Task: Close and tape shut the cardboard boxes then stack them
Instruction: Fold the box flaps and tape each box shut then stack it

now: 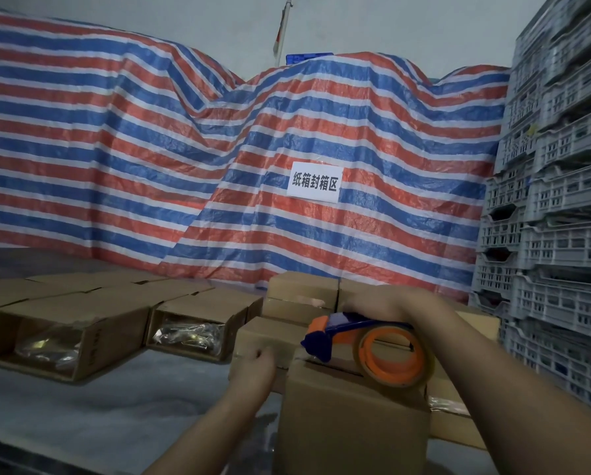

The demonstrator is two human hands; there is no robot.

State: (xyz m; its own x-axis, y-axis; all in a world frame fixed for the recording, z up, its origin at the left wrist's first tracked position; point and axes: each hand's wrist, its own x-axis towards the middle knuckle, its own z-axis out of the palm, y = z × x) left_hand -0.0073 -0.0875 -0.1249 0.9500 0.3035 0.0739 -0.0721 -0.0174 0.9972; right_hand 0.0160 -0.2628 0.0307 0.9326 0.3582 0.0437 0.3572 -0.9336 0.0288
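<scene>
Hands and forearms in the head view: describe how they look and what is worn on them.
Both are bare. The left hand and right hand wear no gloves, and no ring, watch or bracelet shows. Both forearms are uncovered to the bottom edge of the picture, with no sleeve in view. Motion blur softens finer detail.

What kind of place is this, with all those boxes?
Probably a warehouse packing area. Cardboard boxes wait open, grey plastic crates are stacked high, and a striped tarp covers piled goods, while a hand holds a tape dispenser.

left hand: loosely curled (knuckles up) | right hand: curled in a grip, wrist bent
</scene>
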